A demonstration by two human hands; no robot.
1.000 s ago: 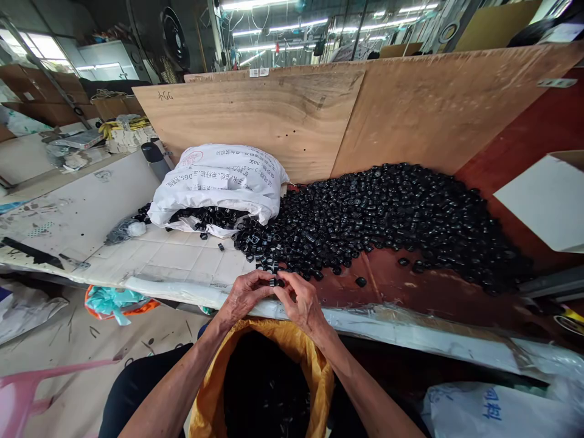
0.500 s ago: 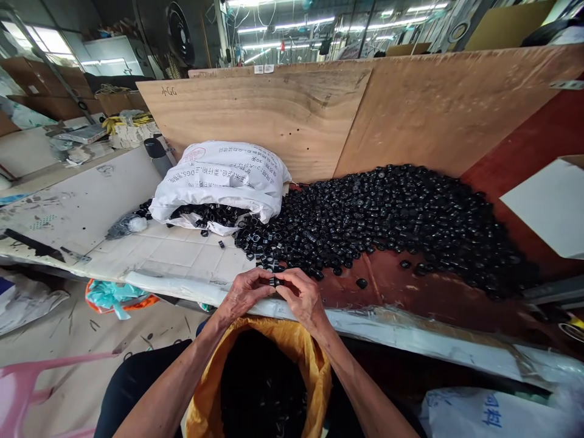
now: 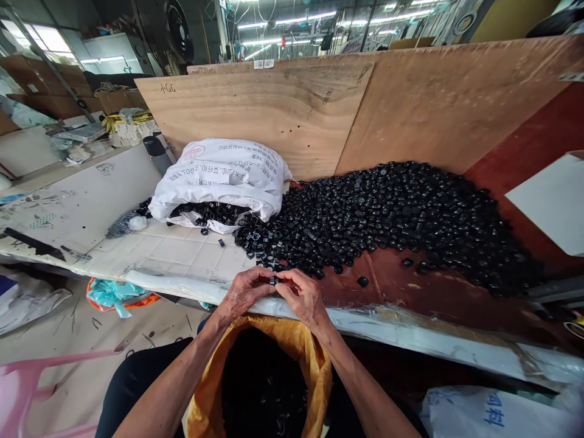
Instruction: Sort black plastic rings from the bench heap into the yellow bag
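Observation:
Between the fingertips of both hands is a small black ring-like part point(image 3: 274, 280), at the table's front edge. My left hand point(image 3: 246, 292) pinches it from the left and my right hand point(image 3: 301, 294) from the right. Just beyond the fingers starts a wide pile of small black parts point(image 3: 387, 207), spread over the red and white table surface. Below my wrists an open yellow sack point(image 3: 314, 365) holds a dark mass of black pieces. A white printed sack point(image 3: 223, 170) lies on its side behind my left hand, with black rings at its mouth.
A wooden board point(image 3: 255, 109) stands along the table's back. At the right is a white box point(image 3: 552, 204). A pink stool point(image 3: 22, 389) stands at the lower left, near an orange-rimmed basket point(image 3: 150, 299). A white bag point(image 3: 479, 413) lies at the lower right.
The view has shifted very slightly. Both hands keep nearly the same position and hold on the small black part.

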